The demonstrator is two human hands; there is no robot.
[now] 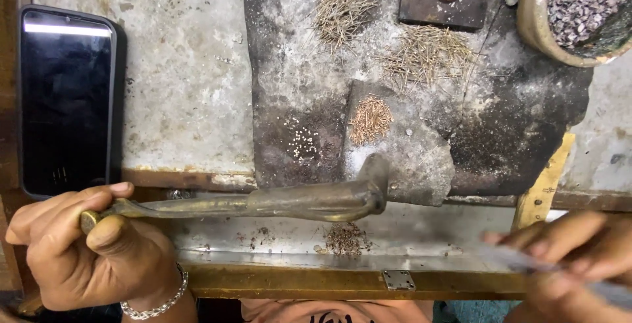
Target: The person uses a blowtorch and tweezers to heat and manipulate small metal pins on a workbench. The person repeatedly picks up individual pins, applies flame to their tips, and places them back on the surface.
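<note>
L hand (79, 247) is clenching round the thin end of a brass blowpipe (263, 202), thumb pressing on top; pipe is running out to the R of it, bent tip lying over the dark slab (289, 86) on the worktop (184, 86). R hand (573, 257) is blurring, fingers pinching a thin pale item; can't tell what it is. Above L hand: black phone (66, 99). Beyond pipe tip: wire-pin piles (424, 53), small copper bits (370, 119), white beads (303, 144). Above R hand: bowl (536, 27) w/ chips.
</note>
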